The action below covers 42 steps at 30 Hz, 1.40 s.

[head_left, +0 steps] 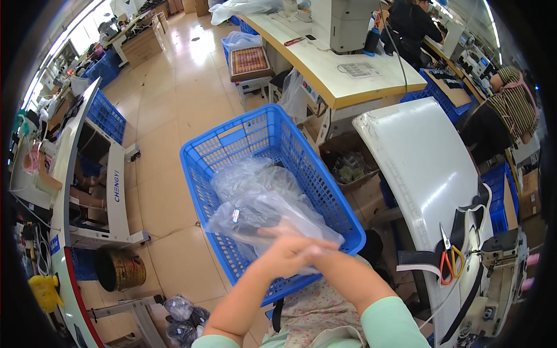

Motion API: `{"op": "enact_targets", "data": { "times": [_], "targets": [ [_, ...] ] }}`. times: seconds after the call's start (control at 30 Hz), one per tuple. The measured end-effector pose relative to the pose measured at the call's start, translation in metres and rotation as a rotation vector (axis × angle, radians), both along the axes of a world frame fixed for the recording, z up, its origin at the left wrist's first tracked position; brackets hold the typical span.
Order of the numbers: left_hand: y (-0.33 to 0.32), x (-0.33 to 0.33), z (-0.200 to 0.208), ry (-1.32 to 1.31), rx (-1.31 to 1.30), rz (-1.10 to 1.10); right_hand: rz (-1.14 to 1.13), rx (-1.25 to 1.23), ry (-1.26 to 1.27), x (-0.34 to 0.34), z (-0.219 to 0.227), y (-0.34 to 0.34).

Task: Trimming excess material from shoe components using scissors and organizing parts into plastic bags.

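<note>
My two hands meet over a blue plastic basket [342,211] that holds clear plastic bags. My left hand [289,250] crosses over my right wrist, its fingers smeared by motion. My right hand [279,229] reaches to the upper left, partly behind the film of a clear plastic bag [249,211]; its grip cannot be made out. This bag has a small label and something dark grey inside. More crumpled clear bags [241,174] lie behind it in the basket.
At right stands a sewing machine [499,278] on a white table [415,156], with scissors [447,255] and black-and-white strips. A yellow-edged table [325,75] is ahead. An open carton [348,159] sits beside the basket, a bin [119,269] at left. Two co-workers are at far right.
</note>
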<state>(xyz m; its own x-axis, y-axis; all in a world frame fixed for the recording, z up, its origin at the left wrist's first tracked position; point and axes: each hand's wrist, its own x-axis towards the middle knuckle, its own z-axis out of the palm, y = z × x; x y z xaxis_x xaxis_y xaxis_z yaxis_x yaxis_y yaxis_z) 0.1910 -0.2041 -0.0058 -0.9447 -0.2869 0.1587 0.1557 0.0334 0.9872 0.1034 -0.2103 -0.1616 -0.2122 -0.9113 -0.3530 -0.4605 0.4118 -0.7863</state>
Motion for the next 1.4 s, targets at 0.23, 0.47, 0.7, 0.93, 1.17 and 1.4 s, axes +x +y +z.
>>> {"op": "enact_targets", "data": {
  "times": [0.23,0.47,0.7,0.93,1.17,1.4],
  "targets": [
    [-0.055,0.059,-0.049,-0.335,-0.124,0.705,0.09,0.154,-0.079,-0.031,0.006,-0.025],
    [-0.062,0.066,-0.075,-0.168,0.314,0.93,0.272,0.234,0.004,-0.017,-0.003,-0.039],
    [-0.058,0.093,-0.083,-0.048,0.502,0.91,0.192,-0.046,0.193,0.016,-0.063,-0.041],
    [-0.064,0.099,-0.098,-0.022,0.551,0.914,0.158,-0.319,0.431,0.027,-0.109,-0.041],
    [-0.052,0.076,-0.079,-0.056,0.583,0.847,0.489,0.13,0.385,0.016,-0.084,-0.073],
    [-0.055,0.061,-0.116,0.012,0.72,1.039,0.098,0.109,0.373,-0.001,-0.085,-0.08]
  ]
}}
